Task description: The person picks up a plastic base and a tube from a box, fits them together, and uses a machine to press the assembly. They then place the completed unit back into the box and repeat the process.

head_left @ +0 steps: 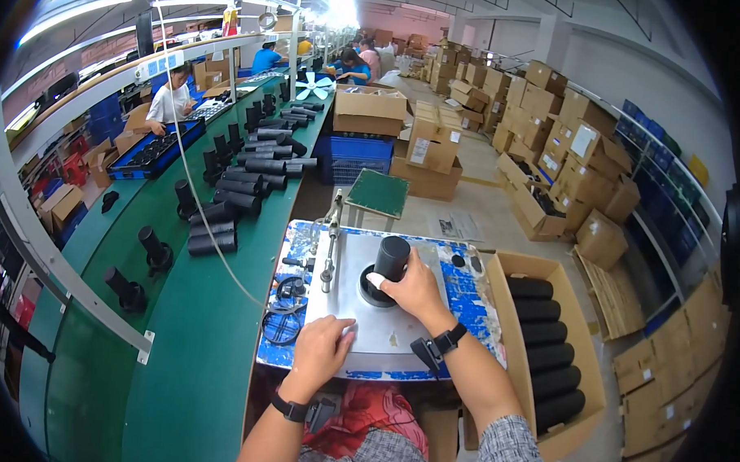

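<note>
Black cylindrical tube (391,260): one piece, standing upright on a round black base, long axis vertical, top end pointing up toward the camera. Position: middle of a bare metal plate (374,333) on a small blue-and-white workstand.
Right hand (413,288): wrapped around the tube's lower part, gripping it; white tape on one fingertip; black wristband.
Left hand (321,351): resting palm down on the plate's near left corner, fingers loosely curled, holding nothing; well apart from the tube.
Vertical lever tool (330,250): just left of the tube.
Cardboard box (581,360): right of the stand, holding a row of like tubes lying flat.
Green conveyor table (195,339): left, carrying more tubes.
</note>
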Tool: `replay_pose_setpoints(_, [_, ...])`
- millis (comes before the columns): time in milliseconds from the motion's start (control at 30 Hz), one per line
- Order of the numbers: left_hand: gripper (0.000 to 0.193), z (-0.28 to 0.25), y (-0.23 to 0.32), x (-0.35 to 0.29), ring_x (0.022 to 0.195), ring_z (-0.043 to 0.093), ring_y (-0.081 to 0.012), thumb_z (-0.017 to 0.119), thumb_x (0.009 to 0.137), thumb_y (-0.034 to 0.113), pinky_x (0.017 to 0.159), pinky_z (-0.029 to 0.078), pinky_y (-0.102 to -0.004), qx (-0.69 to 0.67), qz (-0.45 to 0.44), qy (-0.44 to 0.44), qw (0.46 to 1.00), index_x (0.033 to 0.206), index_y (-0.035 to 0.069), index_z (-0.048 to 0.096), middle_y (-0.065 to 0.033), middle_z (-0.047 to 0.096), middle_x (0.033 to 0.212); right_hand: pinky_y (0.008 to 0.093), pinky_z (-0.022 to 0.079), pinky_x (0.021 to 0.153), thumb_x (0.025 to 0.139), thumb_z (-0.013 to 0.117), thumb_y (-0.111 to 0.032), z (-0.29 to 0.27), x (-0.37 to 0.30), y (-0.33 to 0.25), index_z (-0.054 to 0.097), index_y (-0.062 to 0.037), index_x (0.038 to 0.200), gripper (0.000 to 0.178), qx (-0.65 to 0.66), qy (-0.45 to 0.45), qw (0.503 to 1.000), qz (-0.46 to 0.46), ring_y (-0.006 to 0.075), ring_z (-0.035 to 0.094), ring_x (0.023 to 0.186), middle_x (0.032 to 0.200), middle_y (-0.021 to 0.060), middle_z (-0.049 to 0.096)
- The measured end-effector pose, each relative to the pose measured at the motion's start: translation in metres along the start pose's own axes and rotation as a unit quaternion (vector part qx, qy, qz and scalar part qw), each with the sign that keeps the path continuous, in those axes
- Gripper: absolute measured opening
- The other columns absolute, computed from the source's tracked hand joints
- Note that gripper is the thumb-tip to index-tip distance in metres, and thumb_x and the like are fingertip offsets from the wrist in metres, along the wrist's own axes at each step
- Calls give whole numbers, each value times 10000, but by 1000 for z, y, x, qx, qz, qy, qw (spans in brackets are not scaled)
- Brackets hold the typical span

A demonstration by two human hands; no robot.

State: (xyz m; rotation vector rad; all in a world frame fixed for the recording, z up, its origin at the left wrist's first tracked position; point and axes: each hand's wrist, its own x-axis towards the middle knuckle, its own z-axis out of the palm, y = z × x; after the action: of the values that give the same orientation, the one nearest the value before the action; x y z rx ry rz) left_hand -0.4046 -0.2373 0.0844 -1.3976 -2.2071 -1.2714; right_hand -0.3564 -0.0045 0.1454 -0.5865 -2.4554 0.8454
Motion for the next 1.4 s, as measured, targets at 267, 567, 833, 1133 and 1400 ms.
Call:
replay_pose_setpoints(267, [180,-11,-1,-1,718,586,-236,736,914,83,669,476,-366,-44,-24,-15,999,1089,39,743,-80,588,785,437,560,928,739,923,-362,-6,24,32,580,-46,1326,750,45,-96,988,-115,342,724,1050,1142,184,740])
replay_pose_setpoints(567, [202,-35,-105,62,904,637,-280,657,995,97,800,518,-357,-11,-92,43,995,1167,1,703,-137,637,1053,426,555,983,760,892,-301,-16,7,8,620,-10,1289,662,47,-46,998,-23,355,733,1052,1170,200,744])
replay_pose_setpoints(833, [312,2,-207,83,1177,626,-436,598,1038,192,1012,509,-490,110,-127,-77,983,1292,23,663,-216,644,1284,433,557,977,786,861,-293,-7,7,28,616,-7,1289,628,67,-74,992,-79,358,735,1049,1161,206,745])
replay_pose_setpoints(1133, [408,-24,-165,83,1155,626,-457,617,1029,176,982,518,-500,157,-252,-47,954,1391,-11,593,-250,647,1257,443,554,967,785,858,-291,3,4,20,630,-9,1283,616,79,-47,990,-107,375,723,1062,1113,221,748])
replay_pose_setpoints(1400, [420,-120,27,-50,897,577,-194,623,951,43,724,468,-283,-43,12,158,986,1370,18,605,-126,639,1133,310,567,788,957,730,-442,-145,-13,-141,639,-46,1108,433,452,238,838,-191,161,684,1005,1118,79,686])
